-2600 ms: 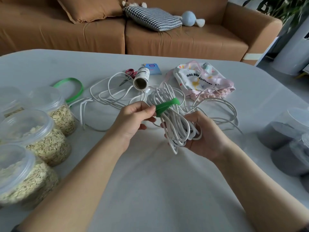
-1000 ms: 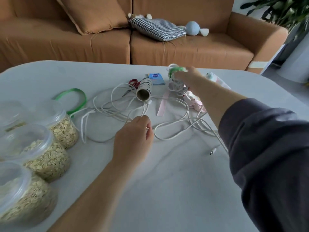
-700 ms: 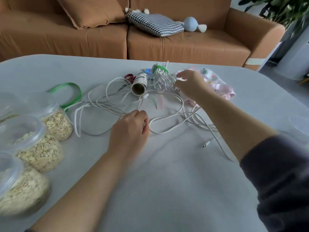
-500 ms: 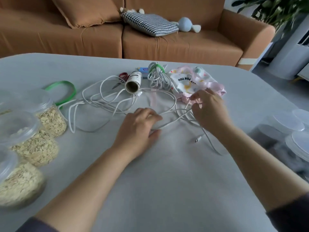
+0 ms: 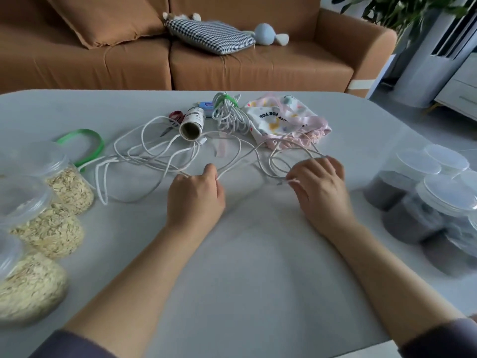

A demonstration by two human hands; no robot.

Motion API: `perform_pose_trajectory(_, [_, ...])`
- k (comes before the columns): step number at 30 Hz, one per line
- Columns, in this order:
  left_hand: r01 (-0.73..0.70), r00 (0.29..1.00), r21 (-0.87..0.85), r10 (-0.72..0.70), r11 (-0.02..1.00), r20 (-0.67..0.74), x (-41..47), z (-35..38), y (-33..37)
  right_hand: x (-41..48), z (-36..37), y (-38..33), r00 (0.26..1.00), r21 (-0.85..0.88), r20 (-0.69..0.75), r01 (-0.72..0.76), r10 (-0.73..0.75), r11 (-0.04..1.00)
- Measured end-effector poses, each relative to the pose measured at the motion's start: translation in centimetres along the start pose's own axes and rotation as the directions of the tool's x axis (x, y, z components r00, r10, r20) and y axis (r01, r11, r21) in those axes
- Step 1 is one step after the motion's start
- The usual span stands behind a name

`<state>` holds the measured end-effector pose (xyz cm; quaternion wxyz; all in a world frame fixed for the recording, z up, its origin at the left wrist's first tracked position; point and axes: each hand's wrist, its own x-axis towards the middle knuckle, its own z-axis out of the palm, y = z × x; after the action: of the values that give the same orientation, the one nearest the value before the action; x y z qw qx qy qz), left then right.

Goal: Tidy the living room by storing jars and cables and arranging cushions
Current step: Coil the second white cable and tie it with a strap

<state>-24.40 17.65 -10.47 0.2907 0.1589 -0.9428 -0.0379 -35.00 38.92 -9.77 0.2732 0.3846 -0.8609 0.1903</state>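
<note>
The person was at the 6 o'clock edge of the table (image 5: pixel 245 267), with both hands over the loose cable (image 5: pixel 154 161), which lay in wide white loops from the 10 o'clock side to the middle. The left hand (image 5: pixel 196 200) had its fingers curled and pinched one strand of it. The right hand (image 5: pixel 322 192), at its 3 o'clock, bent its fingers over other loops and seemed to pinch the cable end between thumb and forefinger, though this part was a little blurred. The cable bundle (image 5: pixel 227 115), tied in green, lay at 12 o'clock, touching a cloth bag (image 5: pixel 284 117). Jars of oats (image 5: pixel 69 187) were at 9 o'clock and dark jars (image 5: pixel 413 202) at 3 o'clock. A brown cushion (image 5: pixel 108 19) and a checked cushion (image 5: pixel 211 34) lay on the sofa (image 5: pixel 258 65) behind.
</note>
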Motion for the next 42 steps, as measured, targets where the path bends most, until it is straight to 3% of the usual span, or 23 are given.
perform_pose_trajectory(4, [0.118,0.993,-0.087,-0.116,0.989,0.026,0.0,0.3,-0.1,0.1,0.1,-0.2,0.995,0.045,-0.102,-0.021,0.025,0.999])
perform_pose_trajectory(7, [0.135,0.991,-0.127,-0.13,0.983,0.042,0.1,0.5,-0.1,-0.2,0.0,-0.1,0.962,0.131,-0.164,-0.198,0.218,0.971])
perform_pose_trajectory(9, [0.133,0.991,-0.146,-0.133,0.98,0.01,0.0,0.5,-0.2,-0.1,0.1,0.1,0.91,0.183,-0.111,-0.376,0.399,0.908])
perform_pose_trajectory(11, [0.15,0.989,-0.149,-0.151,0.977,0.003,0.1,0.4,-0.1,0.1,0.4,0.6,0.881,0.16,-0.012,-0.466,0.474,0.87])
perform_pose_trajectory(17, [0.176,0.983,-0.163,-0.182,0.971,-0.025,0.3,-0.2,-0.1,-0.3,-0.5,2.6,0.886,0.215,0.2,-0.455,0.417,0.864])
perform_pose_trajectory(20, [0.106,0.992,-0.11,-0.113,0.988,-0.057,0.4,-0.6,-0.2,-0.4,-1.5,3.1,0.921,0.303,0.2,-0.382,0.334,0.873])
perform_pose_trajectory(25, [0.142,0.99,0.026,-0.142,0.99,0.012,0.5,-0.2,-0.6,-0.2,-1.0,3.8,0.891,0.167,0.261,-0.42,0.371,0.892])
perform_pose_trajectory(30, [0.26,0.966,0.085,-0.259,0.962,-0.02,0.7,0.0,0.0,0.2,-0.6,3.3,0.863,-0.058,0.335,-0.381,0.377,0.923])
perform_pose_trajectory(32, [0.27,0.963,0.099,-0.268,0.958,-0.034,0.7,0.0,0.0,0.3,-0.6,2.9,0.887,-0.033,0.301,-0.358,0.351,0.933])
perform_pose_trajectory(37, [-0.027,0.994,0.021,0.029,0.999,-0.109,0.8,-0.5,0.7,0.2,-0.8,1.6,0.907,0.247,0.297,-0.374,0.298,0.894])
perform_pose_trajectory(40, [-0.271,0.957,-0.14,0.25,0.952,-0.147,0.5,-0.7,2.7,0.1,-1.1,1.5,0.907,0.395,0.331,-0.383,0.26,0.835])
perform_pose_trajectory(42, [-0.374,0.926,-0.213,0.35,0.902,-0.146,0.9,-0.6,4.2,0.3,-1.5,1.6,0.907,0.532,0.332,-0.406,0.258,0.743])
